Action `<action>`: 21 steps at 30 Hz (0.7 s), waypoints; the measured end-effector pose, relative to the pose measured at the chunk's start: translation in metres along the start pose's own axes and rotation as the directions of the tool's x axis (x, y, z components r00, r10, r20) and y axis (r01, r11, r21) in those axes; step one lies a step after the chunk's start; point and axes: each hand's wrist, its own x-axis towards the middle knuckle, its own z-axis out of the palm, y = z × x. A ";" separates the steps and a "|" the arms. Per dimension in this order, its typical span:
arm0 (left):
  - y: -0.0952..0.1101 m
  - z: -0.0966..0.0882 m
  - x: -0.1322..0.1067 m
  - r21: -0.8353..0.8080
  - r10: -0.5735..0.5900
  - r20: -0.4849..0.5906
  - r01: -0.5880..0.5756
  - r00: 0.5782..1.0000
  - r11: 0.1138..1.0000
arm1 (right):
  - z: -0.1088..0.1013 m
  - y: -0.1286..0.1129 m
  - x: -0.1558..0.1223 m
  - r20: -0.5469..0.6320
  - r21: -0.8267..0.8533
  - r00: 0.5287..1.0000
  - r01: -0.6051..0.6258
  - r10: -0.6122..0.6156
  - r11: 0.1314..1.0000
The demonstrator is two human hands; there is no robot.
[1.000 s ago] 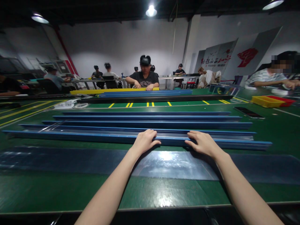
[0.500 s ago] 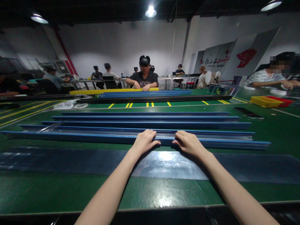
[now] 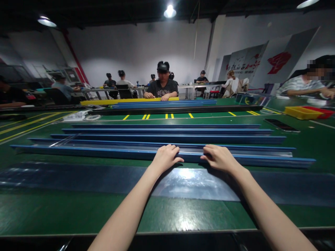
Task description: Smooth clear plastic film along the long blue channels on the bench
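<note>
A long blue channel strip (image 3: 104, 151) lies crosswise on the green table, its trough facing up. My left hand (image 3: 167, 157) grips its near wall around the middle, fingers curled over the top edge and thumb on the front face. To the right, my right hand (image 3: 218, 157) pinches the same wall in a similar way, a short gap apart. Nearer to me, a long flat sheet of clear, shiny plastic (image 3: 193, 184) lies on the table beneath my forearms.
More blue strips (image 3: 167, 131) lie parallel behind. A phone (image 3: 281, 125) and yellow and red trays (image 3: 303, 112) sit at the right. Across the table, a co-worker (image 3: 164, 87) handles a yellow strip (image 3: 125, 101), with a black strip (image 3: 178, 110) in front.
My right hand has slid a little to the right along the strip's wall, widening the gap between my hands. The view has shifted slightly; both hands keep hold.
</note>
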 end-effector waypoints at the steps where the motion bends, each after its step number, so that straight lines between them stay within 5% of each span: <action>1: 0.000 0.000 0.000 -0.001 -0.002 -0.003 0.002 1.000 1.000 | -0.001 0.004 -0.002 0.010 0.000 1.000 -0.019 0.019 1.000; 10: -0.004 -0.001 0.000 0.004 -0.027 0.034 0.027 0.999 1.000 | -0.005 0.034 -0.022 -0.008 0.010 0.990 -0.140 0.140 0.990; 21: -0.004 0.003 0.000 0.047 -0.009 0.025 0.008 1.000 0.999 | 0.000 0.022 -0.017 0.047 -0.002 0.997 -0.068 0.068 0.998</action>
